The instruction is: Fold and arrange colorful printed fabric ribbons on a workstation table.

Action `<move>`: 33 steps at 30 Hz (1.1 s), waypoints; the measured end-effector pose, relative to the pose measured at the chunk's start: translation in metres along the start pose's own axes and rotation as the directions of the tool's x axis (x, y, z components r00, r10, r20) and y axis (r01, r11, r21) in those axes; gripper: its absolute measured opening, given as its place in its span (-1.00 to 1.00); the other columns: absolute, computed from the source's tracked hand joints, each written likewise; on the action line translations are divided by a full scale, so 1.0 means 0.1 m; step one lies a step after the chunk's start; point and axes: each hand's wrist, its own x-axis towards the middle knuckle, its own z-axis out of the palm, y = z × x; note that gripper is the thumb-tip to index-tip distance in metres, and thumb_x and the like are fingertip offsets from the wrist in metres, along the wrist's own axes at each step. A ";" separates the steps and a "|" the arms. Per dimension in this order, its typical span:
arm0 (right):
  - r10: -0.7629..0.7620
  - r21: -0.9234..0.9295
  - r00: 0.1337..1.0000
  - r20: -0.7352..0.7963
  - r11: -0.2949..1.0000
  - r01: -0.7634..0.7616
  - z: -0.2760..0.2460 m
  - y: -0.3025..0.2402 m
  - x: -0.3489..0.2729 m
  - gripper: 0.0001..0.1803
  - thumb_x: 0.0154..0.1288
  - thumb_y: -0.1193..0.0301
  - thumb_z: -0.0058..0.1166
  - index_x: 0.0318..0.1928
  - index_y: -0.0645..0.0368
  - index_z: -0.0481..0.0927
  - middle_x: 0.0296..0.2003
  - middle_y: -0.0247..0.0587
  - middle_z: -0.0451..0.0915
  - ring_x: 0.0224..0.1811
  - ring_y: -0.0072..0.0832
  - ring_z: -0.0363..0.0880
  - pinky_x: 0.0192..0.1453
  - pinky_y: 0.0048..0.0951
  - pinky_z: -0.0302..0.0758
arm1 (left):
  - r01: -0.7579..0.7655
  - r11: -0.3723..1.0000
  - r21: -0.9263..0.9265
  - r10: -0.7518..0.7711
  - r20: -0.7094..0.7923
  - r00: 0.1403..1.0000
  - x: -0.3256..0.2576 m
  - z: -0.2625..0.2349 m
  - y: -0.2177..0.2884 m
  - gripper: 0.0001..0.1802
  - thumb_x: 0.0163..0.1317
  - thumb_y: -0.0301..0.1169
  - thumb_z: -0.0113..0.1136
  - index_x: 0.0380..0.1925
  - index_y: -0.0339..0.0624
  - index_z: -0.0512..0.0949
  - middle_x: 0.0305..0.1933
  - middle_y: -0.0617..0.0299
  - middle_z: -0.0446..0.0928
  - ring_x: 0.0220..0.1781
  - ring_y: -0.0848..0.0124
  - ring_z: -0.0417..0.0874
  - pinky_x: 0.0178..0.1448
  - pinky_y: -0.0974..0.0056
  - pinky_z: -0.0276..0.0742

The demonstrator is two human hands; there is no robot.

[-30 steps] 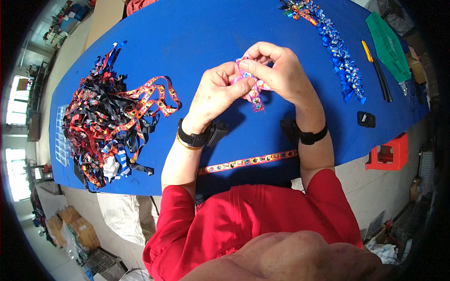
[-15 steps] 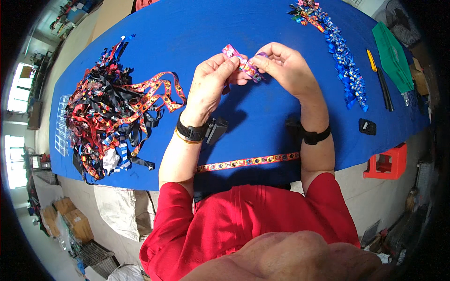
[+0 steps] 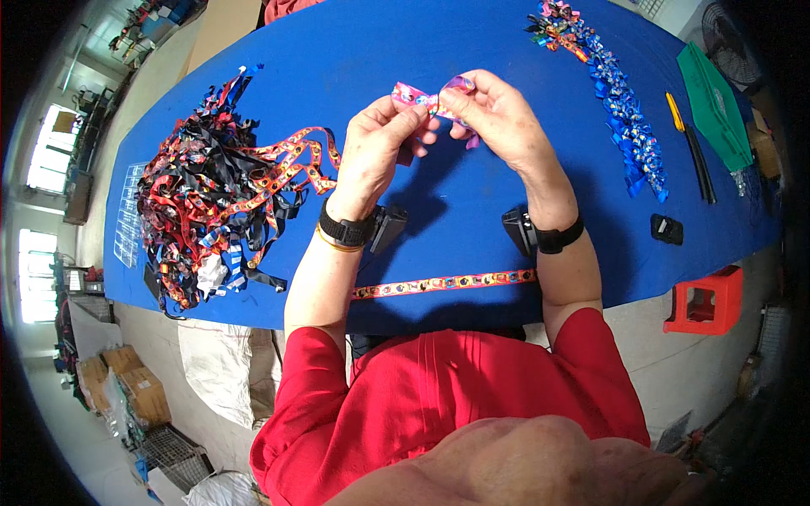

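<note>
Above the middle of the blue table, both hands hold a pink and purple patterned ribbon (image 3: 411, 95), folded into a bow-like shape. My left hand (image 3: 384, 139) pinches its left part between thumb and fingers. On the other side, my right hand (image 3: 494, 114) grips the ribbon near its centre, with one purple end sticking up and another hanging below. A flat length of red and yellow printed ribbon (image 3: 447, 286) lies across the table near its front edge, between my forearms. Fingers partly hide the middle of the held ribbon.
A heap of tangled ribbons (image 3: 207, 194) lies at left beside a white wire grid (image 3: 128, 218). Tied blue ribbons (image 3: 626, 126) form a long row at right. Farther right are a yellow-and-black cutter (image 3: 693, 152), a green bin (image 3: 713, 105), a black square object (image 3: 666, 228) and a red stool (image 3: 709, 301).
My right hand has shifted slightly left and up, its fingers now closer to the ribbon's centre. The ribbon looks more spread, with an end hanging below. The whole view has shifted slightly.
</note>
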 end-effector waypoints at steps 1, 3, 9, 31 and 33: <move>-0.006 0.002 1.000 0.001 1.000 0.006 0.01 -0.02 -0.01 -0.77 0.42 0.25 0.22 -0.15 0.14 0.57 -0.33 -0.35 0.68 -0.42 -0.72 0.53 -0.41 -0.64 0.43 | -0.035 0.998 -0.055 0.036 0.002 0.999 0.01 -0.03 -0.04 -0.86 0.39 -0.35 0.21 -0.24 -0.19 0.60 -0.33 0.23 0.70 -0.49 0.59 0.61 -0.51 0.51 0.37; 0.034 0.015 0.996 0.088 0.999 -0.036 0.01 -0.06 -0.03 -0.76 0.40 0.25 0.23 -0.11 0.14 0.59 -0.30 -0.35 0.70 -0.42 -0.73 0.53 -0.43 -0.66 0.41 | -0.068 0.992 -0.108 0.069 0.009 0.998 0.01 -0.02 -0.05 -0.87 0.38 -0.36 0.22 -0.26 -0.19 0.59 -0.36 0.25 0.69 -0.52 0.60 0.58 -0.53 0.51 0.37; 0.012 0.069 0.999 0.045 0.997 -0.015 0.07 -0.01 -0.03 -0.73 0.38 0.30 0.24 -0.09 0.26 0.63 -0.27 -0.28 0.71 -0.23 -0.63 0.62 -0.09 -0.54 0.56 | -0.125 0.972 -0.201 0.128 0.002 0.992 0.00 0.03 -0.06 -0.89 0.40 -0.39 0.18 -0.21 -0.20 0.55 -0.32 0.22 0.66 -0.54 0.59 0.56 -0.57 0.50 0.38; 0.017 0.121 0.998 0.055 0.992 -0.024 0.13 -0.05 -0.06 -0.80 0.39 0.34 0.23 -0.18 0.24 0.67 -0.29 -0.38 0.68 -0.25 -0.73 0.55 -0.12 -0.59 0.51 | -0.116 0.992 0.042 0.120 -0.131 0.984 -0.13 0.05 -0.07 -0.85 0.42 -0.28 0.20 -0.29 -0.07 0.60 -0.43 0.35 0.63 -0.48 0.62 0.56 -0.48 0.46 0.35; -0.007 0.089 0.999 0.038 0.996 0.003 0.11 0.04 -0.03 -0.81 0.39 0.35 0.23 -0.18 0.24 0.67 -0.30 -0.39 0.68 -0.26 -0.73 0.55 -0.13 -0.58 0.52 | -0.127 0.991 0.039 0.130 -0.107 0.986 -0.17 0.08 -0.05 -0.85 0.42 -0.28 0.21 -0.31 -0.06 0.60 -0.45 0.36 0.62 -0.49 0.65 0.53 -0.49 0.48 0.33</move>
